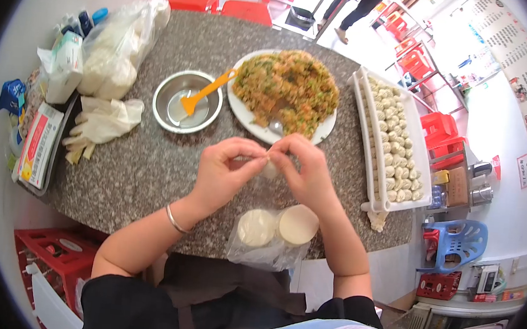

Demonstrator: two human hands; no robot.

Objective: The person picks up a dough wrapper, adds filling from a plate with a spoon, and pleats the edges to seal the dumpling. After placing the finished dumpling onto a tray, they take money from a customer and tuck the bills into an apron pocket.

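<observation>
Pinching together, our left hand [229, 166] and right hand [299, 169] meet on a small piece of pale dough [270, 171], up over the counter [137, 172] between the plate of filling [250, 121] and the round wrappers [256, 228] at the near edge. We can't make out the dough's long axis; our grip covers too much. Out along the counter's right edge, the tray of dumplings [362, 145] runs lengthwise from far to near, well apart, and our right hand is nearer it.
</observation>
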